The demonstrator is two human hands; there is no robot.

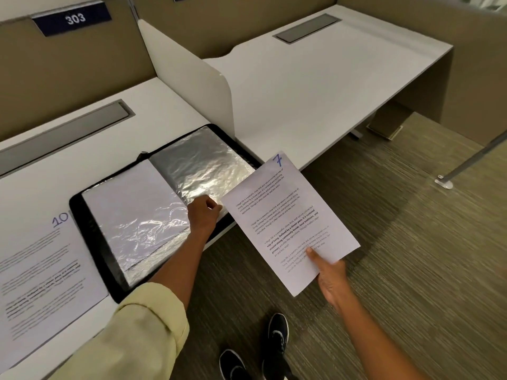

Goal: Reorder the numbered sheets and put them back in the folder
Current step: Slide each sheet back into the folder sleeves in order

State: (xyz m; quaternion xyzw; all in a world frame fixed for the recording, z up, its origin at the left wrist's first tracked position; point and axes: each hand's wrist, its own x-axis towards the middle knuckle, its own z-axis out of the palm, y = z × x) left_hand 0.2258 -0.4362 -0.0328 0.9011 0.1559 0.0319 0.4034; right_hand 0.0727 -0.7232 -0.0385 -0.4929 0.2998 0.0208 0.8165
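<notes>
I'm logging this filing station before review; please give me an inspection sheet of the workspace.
Surface: white desk, sheet 10 lying at its left.
Job's things: black folder open on the desk, plastic sleeves showing; sheet 7 held off the desk edge.
Clutter: nothing seen.
Grippers: left hand pinches a sleeve edge; right hand grips sheet 7.
Cables: nothing seen.
Surroundings: divider, sign 303, carpet.

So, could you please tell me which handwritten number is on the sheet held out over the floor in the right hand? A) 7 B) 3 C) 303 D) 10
A: the sheet pinched at its lower edge by the right hand has a blue 7 written in its top corner, while the sheet marked 10 lies flat on the desk.
</notes>
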